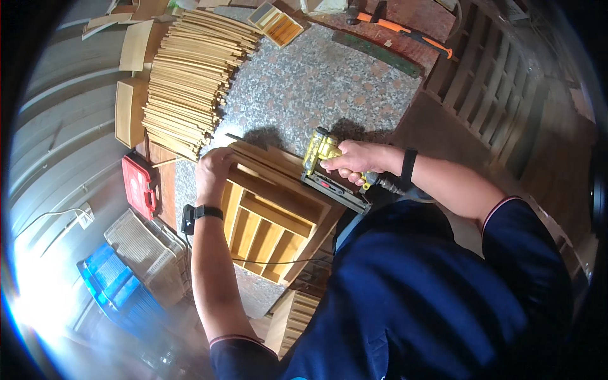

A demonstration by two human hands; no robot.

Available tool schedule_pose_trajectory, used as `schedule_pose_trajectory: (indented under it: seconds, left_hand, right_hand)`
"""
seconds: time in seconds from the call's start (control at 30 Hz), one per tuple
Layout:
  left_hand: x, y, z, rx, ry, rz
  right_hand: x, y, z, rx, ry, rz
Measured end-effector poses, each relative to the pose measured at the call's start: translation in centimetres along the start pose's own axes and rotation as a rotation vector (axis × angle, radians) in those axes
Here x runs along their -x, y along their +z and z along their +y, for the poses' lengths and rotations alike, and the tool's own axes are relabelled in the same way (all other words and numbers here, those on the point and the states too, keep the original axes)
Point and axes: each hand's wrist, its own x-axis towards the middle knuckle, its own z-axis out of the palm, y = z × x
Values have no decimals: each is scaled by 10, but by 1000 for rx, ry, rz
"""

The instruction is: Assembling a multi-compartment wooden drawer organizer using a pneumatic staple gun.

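A light wooden tray (288,223) with several slatted compartments lies on the granite tabletop (304,88), close in front of my body. My left hand (214,171) is closed over its far left corner, where long wooden strips run along the far side; some fingers are hidden. My right hand (361,158) is wrapped round the grip of a yellow and black nail gun (316,151). The gun's long magazine slants down over the tray's right end, and its nose is near the tray's far edge. Whether the nose touches the wood, I cannot tell.
A large row of thin wooden strips (196,69) covers the tabletop's far left. A small wooden box (277,24), a greenish metal bar (378,54) and an orange-handled hammer (402,28) lie at the back. Left are a red case (139,185) and a blue crate (117,278).
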Motion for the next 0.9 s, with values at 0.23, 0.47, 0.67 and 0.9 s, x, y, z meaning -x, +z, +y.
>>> schedule_pose_trajectory:
  seconds: [0.23, 0.47, 0.67, 0.9]
  left_hand:
    - [40, 35, 63, -257, 608, 76]
    - [62, 51, 70, -174, 626, 55]
    - [82, -17, 30, -329, 595, 84]
    - [154, -170, -93, -332, -41, 442]
  right_hand:
    - [9, -49, -14, -87, -184, 182]
    - [8, -61, -33, 319, -387, 519]
    - [47, -40, -29, 729, -321, 876]
    - [63, 9, -10, 825, -531, 927]
